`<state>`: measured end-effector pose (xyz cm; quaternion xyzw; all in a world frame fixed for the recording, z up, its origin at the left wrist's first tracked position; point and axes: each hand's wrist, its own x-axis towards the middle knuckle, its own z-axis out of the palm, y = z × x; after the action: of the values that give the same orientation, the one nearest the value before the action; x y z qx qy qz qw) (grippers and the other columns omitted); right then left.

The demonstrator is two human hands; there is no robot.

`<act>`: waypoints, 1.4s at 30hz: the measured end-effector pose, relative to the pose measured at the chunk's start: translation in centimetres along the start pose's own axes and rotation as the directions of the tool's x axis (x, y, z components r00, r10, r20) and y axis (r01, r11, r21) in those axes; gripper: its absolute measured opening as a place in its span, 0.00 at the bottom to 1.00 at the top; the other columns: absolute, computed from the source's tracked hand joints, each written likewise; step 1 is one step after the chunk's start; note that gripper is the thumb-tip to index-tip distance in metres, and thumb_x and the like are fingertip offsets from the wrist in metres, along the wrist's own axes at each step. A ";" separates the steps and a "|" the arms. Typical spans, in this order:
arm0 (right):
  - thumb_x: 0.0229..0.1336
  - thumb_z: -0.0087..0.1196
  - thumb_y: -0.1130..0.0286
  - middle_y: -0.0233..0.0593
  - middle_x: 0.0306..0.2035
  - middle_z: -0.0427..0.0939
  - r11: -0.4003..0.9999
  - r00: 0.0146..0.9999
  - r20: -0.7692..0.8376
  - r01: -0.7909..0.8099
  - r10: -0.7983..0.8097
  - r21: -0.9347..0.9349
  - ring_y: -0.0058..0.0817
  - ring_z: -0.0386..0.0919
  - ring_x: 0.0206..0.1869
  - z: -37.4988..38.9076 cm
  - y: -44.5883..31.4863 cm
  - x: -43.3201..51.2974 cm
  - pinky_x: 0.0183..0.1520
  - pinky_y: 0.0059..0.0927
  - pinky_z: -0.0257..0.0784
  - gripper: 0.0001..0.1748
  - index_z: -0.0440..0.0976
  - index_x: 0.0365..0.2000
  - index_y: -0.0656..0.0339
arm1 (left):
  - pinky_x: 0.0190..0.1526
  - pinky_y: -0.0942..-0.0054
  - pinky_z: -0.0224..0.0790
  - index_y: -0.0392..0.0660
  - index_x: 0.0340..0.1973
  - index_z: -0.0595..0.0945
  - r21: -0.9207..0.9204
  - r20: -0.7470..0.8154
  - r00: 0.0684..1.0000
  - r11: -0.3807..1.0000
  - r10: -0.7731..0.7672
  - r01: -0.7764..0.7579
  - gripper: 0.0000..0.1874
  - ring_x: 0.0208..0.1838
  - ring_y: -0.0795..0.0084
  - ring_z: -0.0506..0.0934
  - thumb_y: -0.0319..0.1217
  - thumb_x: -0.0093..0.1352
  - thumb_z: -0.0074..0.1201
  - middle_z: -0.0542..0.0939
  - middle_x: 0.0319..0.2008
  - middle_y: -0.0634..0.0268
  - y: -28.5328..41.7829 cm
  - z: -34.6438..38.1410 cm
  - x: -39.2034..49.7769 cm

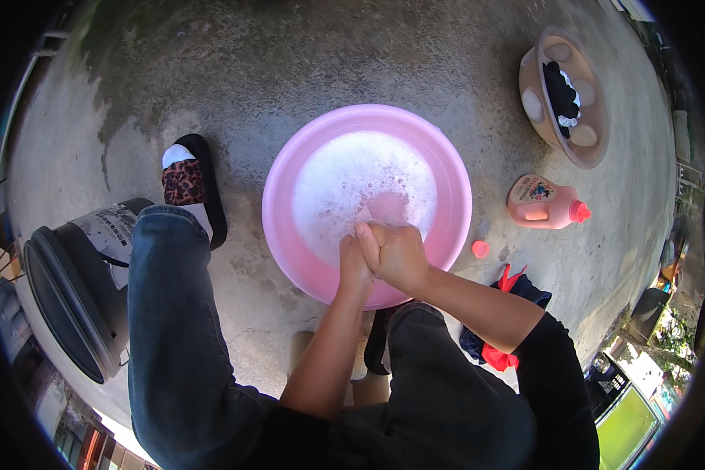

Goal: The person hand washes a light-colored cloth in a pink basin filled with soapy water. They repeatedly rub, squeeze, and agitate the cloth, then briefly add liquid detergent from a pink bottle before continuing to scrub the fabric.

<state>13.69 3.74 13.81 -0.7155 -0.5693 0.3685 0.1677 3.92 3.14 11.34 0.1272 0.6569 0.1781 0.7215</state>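
A round pink plastic basin (278,176) stands on the concrete floor before me, holding water covered with white suds (352,170). Over its near part my left hand (355,258) and my right hand (400,252) are pressed together, both closed around a wet, pale, thin cloth (382,217). Most of the cloth is hidden by my fingers; a bit of it sticks out above them, towards the suds. What lies under the foam cannot be seen.
Right of the basin lie a pink detergent bottle (543,202), a small pink cap (480,249) and dark-and-red fabric (498,357). A beige basin (529,106) with black and white clothes is farther off. A dark lidded bucket (88,294) stands left, beside my knee.
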 end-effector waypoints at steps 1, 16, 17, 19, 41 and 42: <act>0.67 0.38 0.54 0.50 0.16 0.74 0.999 1.000 0.015 0.003 -0.003 -0.034 0.50 0.74 0.21 0.0 0.8 0.6 0.29 0.43 0.70 0.31 0.73 0.14 0.62 | 0.48 0.69 0.67 0.32 0.47 0.75 -0.185 0.134 0.990 0.983 0.035 -0.010 0.26 0.47 0.69 0.75 0.47 0.74 0.42 0.77 0.41 0.58 -0.1 0.1 0.0; 0.65 0.52 0.59 0.28 0.28 0.76 0.613 0.919 0.279 -0.394 0.279 0.685 0.14 0.70 0.29 -2.3 4.8 1.3 0.33 0.17 0.66 0.15 0.78 0.31 0.61 | 0.61 0.64 0.61 0.35 0.59 0.67 -0.428 0.241 0.924 0.887 0.296 -0.173 0.25 0.59 0.67 0.71 0.42 0.76 0.39 0.72 0.56 0.56 1.2 -0.8 0.2; 0.65 0.52 0.61 0.27 0.28 0.75 0.618 0.925 0.275 -0.380 0.263 0.688 0.14 0.69 0.28 -2.1 5.0 1.3 0.32 0.17 0.65 0.14 0.77 0.32 0.61 | 0.58 0.65 0.64 0.35 0.58 0.68 -0.401 0.192 0.920 0.883 0.341 -0.244 0.24 0.56 0.68 0.73 0.41 0.75 0.42 0.74 0.54 0.57 1.2 -0.9 0.4; 0.66 0.51 0.64 0.26 0.27 0.74 0.603 0.934 0.271 -0.358 0.235 0.713 0.13 0.69 0.28 -1.9 5.5 1.5 0.32 0.17 0.65 0.12 0.76 0.33 0.61 | 0.55 0.67 0.67 0.36 0.57 0.70 -0.401 0.152 0.922 0.875 0.357 -0.272 0.22 0.54 0.70 0.74 0.38 0.74 0.46 0.75 0.51 0.58 1.6 -1.3 0.7; 0.60 0.58 0.63 0.29 0.32 0.78 0.441 0.917 0.250 -0.373 0.311 0.817 0.13 0.73 0.34 -3.0 4.9 1.9 0.38 0.16 0.67 0.11 0.76 0.37 0.59 | 0.47 0.79 0.68 0.35 0.49 0.70 -0.337 0.034 0.919 0.870 0.393 -0.360 0.14 0.43 0.78 0.76 0.29 0.71 0.51 0.79 0.41 0.57 1.9 -1.5 1.4; 0.61 0.58 0.63 0.29 0.31 0.78 0.458 0.930 0.221 -0.340 0.294 0.821 0.13 0.73 0.33 -3.1 4.8 1.9 0.37 0.15 0.66 0.10 0.75 0.36 0.59 | 0.47 0.79 0.68 0.35 0.50 0.70 -0.332 0.000 0.925 0.873 0.379 -0.358 0.15 0.43 0.78 0.76 0.28 0.71 0.51 0.79 0.40 0.57 2.0 -1.4 1.3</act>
<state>19.38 4.67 12.07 -0.6262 -0.1776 0.6395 0.4091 2.43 5.42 10.81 0.1346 0.5580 0.4143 0.7063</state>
